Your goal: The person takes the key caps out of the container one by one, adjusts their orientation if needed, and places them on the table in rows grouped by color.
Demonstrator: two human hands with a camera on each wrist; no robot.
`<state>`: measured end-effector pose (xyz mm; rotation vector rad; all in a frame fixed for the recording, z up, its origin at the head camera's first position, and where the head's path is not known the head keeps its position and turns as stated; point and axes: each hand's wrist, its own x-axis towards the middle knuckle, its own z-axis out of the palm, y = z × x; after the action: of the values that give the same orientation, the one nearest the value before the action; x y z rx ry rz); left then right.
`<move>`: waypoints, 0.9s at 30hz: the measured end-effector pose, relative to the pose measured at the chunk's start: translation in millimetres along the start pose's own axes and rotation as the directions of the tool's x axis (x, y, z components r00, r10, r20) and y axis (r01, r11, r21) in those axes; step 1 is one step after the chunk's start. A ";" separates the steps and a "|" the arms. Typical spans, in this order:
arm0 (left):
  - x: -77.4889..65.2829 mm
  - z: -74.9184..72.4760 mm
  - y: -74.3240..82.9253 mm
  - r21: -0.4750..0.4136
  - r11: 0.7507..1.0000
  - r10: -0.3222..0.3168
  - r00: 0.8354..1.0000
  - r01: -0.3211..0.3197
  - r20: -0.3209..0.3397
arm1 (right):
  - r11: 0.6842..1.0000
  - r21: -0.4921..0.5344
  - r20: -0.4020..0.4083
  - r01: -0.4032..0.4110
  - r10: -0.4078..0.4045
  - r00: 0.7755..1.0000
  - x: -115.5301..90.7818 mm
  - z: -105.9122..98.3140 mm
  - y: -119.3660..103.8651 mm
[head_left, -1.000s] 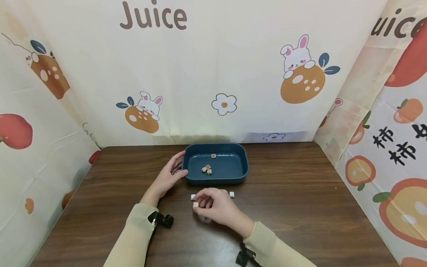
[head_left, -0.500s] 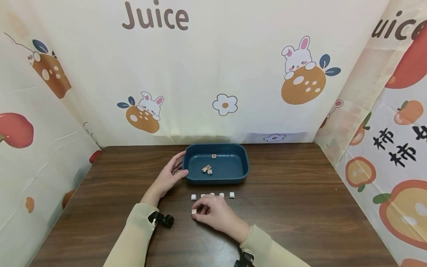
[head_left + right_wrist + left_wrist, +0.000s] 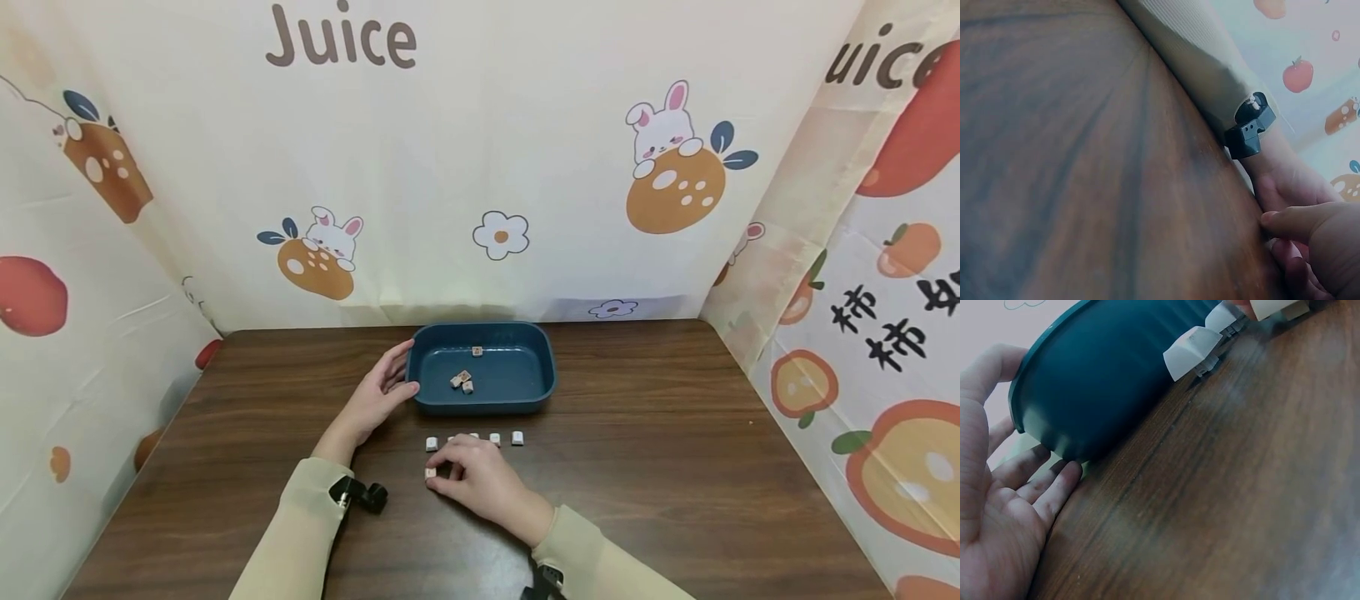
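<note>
My right hand point(image 3: 483, 482) pinches a pale keycap point(image 3: 430, 472) between thumb and fingertips, low over the table in front of the row. In the left wrist view this cream keycap point(image 3: 1272, 307) shows at the top edge beside a fingertip. White keycaps stand in a row, the leftmost keycap point(image 3: 431, 444) and the rightmost keycap point(image 3: 517, 437) plainly seen; my right hand partly covers those between. My left hand point(image 3: 372, 404) rests against the left end of a dark blue tray point(image 3: 480, 408), thumb at its front corner, fingers spread along the wall.
Inside the tray lie several beige keycaps point(image 3: 465, 377), one keycap point(image 3: 477, 352) apart near the back wall. The brown wooden table point(image 3: 637, 467) ends at a printed curtain point(image 3: 420, 167) behind. Wrist cameras point(image 3: 367, 497) sit on both sleeves.
My right hand has come down and slightly nearer with the pinched keycap, uncovering more of the white row behind it. My left hand stays at the tray's end.
</note>
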<state>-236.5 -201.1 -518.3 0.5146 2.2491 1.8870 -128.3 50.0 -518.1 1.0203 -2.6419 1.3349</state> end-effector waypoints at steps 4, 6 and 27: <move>0.1 -0.9 -0.8 0.006 1.000 0.001 1.000 -0.001 0.002 | 1.000 -0.016 -0.012 0.006 -0.006 1.000 1.0 0.7 0.5; 0.3 -1.4 -1.1 0.011 1.000 0.002 1.000 -0.002 0.001 | 1.000 -0.018 -0.017 0.010 -0.010 1.000 1.4 1.0 0.7; 1.8 -0.2 -1.7 -0.002 1.000 0.004 1.000 -0.004 0.003 | 1.000 -0.008 -0.026 0.011 -0.012 1.000 0.7 2.2 3.6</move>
<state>-238.4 -200.9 -519.8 0.5219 2.2458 1.8886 -130.3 49.5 -521.8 1.0090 -2.6164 1.3259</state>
